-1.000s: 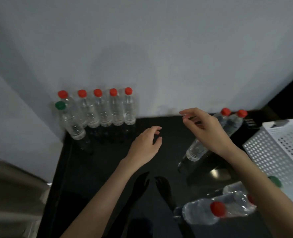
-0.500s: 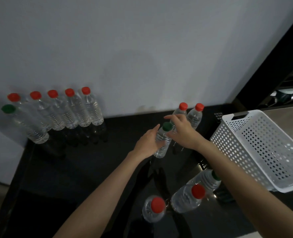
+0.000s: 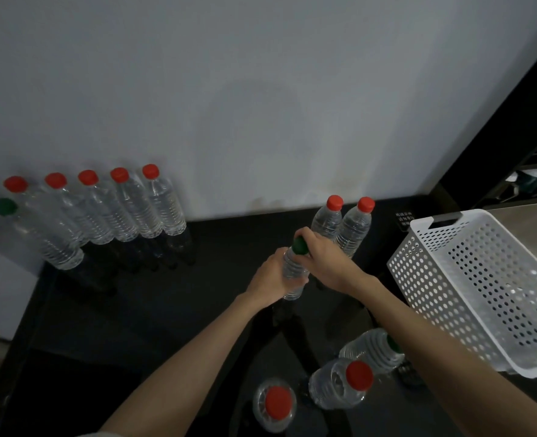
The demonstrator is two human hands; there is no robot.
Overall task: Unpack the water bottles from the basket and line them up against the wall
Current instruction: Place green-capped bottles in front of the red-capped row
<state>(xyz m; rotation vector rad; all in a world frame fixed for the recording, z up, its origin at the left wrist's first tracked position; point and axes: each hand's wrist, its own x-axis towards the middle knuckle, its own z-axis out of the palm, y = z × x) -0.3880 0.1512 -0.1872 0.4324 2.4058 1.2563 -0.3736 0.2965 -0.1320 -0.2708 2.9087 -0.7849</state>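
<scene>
A glossy black countertop (image 3: 119, 326) meets a plain pale wall (image 3: 260, 89). Mid-counter, the left hand (image 3: 270, 279) wraps the body of a clear green-capped plastic water bottle (image 3: 292, 267) while the right hand (image 3: 327, 260) grasps its top. A white perforated plastic basket (image 3: 481, 279) sits at the right edge.

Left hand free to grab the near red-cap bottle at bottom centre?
Probably not yet: the left hand and right hand both hold the green-capped bottle. Nothing else blocks the near red-cap bottle.

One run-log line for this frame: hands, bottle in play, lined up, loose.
left hand grips green-capped bottle body | right hand grips its cap | six bottles by wall | two red-capped bottles nearby | three loose bottles near basket
</scene>
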